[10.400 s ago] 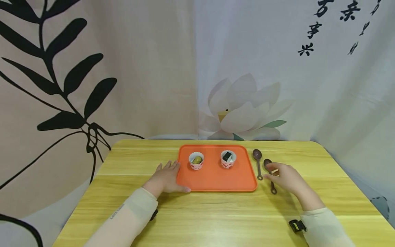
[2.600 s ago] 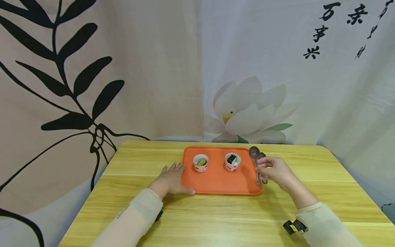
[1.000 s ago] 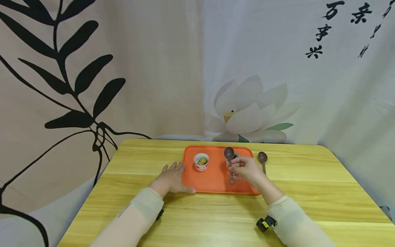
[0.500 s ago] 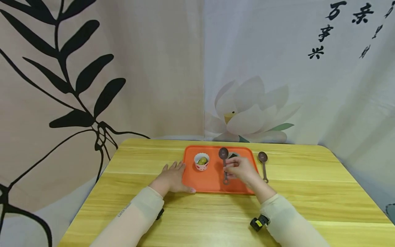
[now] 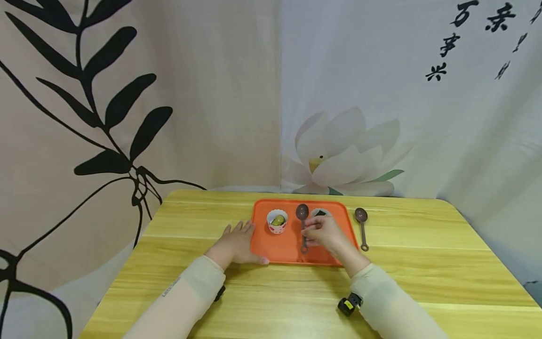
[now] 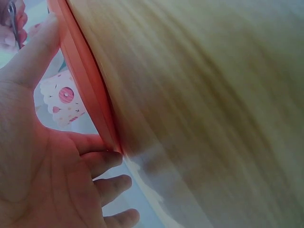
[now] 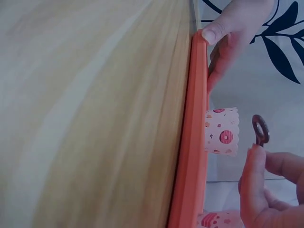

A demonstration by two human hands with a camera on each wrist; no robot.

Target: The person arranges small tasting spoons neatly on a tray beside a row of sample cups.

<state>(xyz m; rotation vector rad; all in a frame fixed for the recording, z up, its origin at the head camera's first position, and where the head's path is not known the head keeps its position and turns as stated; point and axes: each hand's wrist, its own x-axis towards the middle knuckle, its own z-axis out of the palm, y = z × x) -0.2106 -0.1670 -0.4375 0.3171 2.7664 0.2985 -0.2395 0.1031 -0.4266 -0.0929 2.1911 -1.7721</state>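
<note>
My right hand (image 5: 325,233) pinches the handle of a dark brown spoon (image 5: 302,213) over the orange tray (image 5: 292,255), between two paper cups. The spoon's bowl points away from me; in the right wrist view its ring-shaped handle end (image 7: 261,129) stands out above the thumb and finger. My left hand (image 5: 235,245) rests on the tray's left edge, fingers spread, thumb at the front rim. The left cup (image 5: 277,229), white with a pink-red pattern, holds yellow-green pieces. The right cup (image 5: 315,213), partly hidden behind my right hand, holds something black (image 5: 321,213).
A second brown spoon (image 5: 362,223) lies on the wooden table (image 5: 288,301) just right of the tray, its ring end toward me. Behind the table's far edge hangs a printed curtain (image 5: 228,103).
Both spoons lay on the table at first. My right hand has taken the right-hand one and carried it left over the tray, past the right cup. My left hand stays on the tray.
</note>
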